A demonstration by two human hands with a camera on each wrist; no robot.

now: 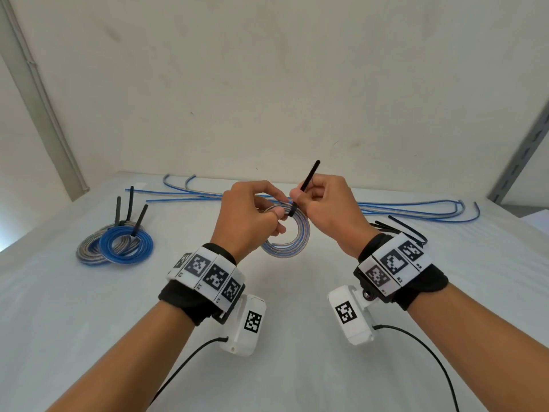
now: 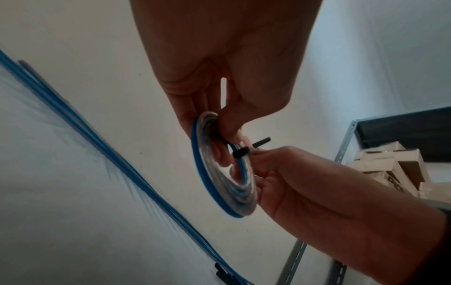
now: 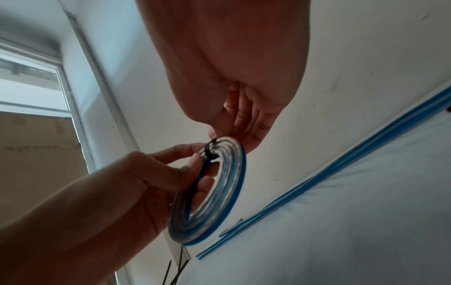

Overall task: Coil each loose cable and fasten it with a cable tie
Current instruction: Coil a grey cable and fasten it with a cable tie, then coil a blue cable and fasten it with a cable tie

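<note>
Springy blue-and-clear coiled cable (image 1: 292, 242) — left hand (image 1: 248, 215) pinches its rim, right hand (image 1: 323, 203) grips the thin black cable tie (image 1: 309, 176) — likely unwinds if released.

Your right hand (image 3: 227, 63) fills the top of the shot, fingers curled down with the tips at the top edge of the coil (image 3: 214, 194), right where the black tie (image 3: 210, 150) wraps the strands. Your left hand (image 3: 136, 185) comes in from the lower left, thumb and fingers pinching the coil just beside the tie, fingers poking through the middle. The coil's blue and grey, held up off the tabletop (image 3: 354, 221) and tilted on edge. Loose cables (image 3: 324, 174) run diagonally along the tabletop behind it. There's a window (image 3: 31, 83) at left, and some spare ties (image 3: 175, 270) show at the bottom.
</note>
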